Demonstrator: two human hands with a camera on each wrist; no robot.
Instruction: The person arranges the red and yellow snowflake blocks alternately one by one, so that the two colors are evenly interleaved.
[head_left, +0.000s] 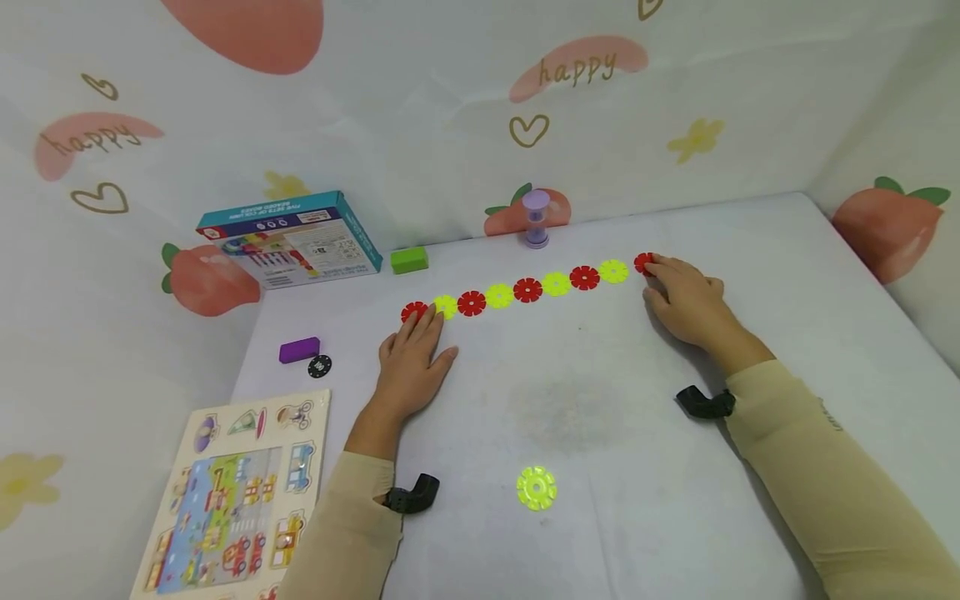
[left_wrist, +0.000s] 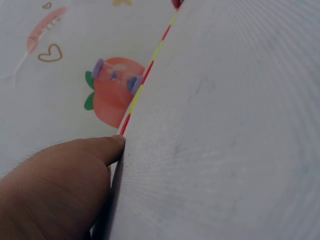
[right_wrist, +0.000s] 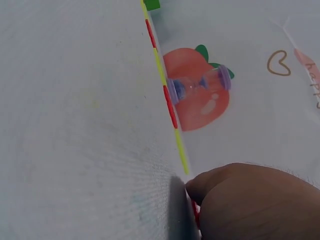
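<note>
A row of flat, notched plastic discs, alternating red and yellow, runs across the white table. My left hand (head_left: 411,373) lies with its fingers extended, fingertips resting on the red disc (head_left: 412,312) at the left end and close to the yellow disc (head_left: 446,307) beside it. At the other end, the fingertips of my right hand (head_left: 692,302) touch a red disc (head_left: 643,263), partly covering it. A gap separates that disc from the nearest yellow disc (head_left: 614,271). In the right wrist view, the right hand (right_wrist: 255,202) is low over the tabletop.
Nearer me lies a single yellow disc (head_left: 536,488). Behind the row stand a purple hourglass (head_left: 536,219), a green block (head_left: 409,260) and a bead-set box (head_left: 292,242). Leftward are a purple block (head_left: 299,350), a black chip (head_left: 319,367) and a wooden picture puzzle (head_left: 232,500).
</note>
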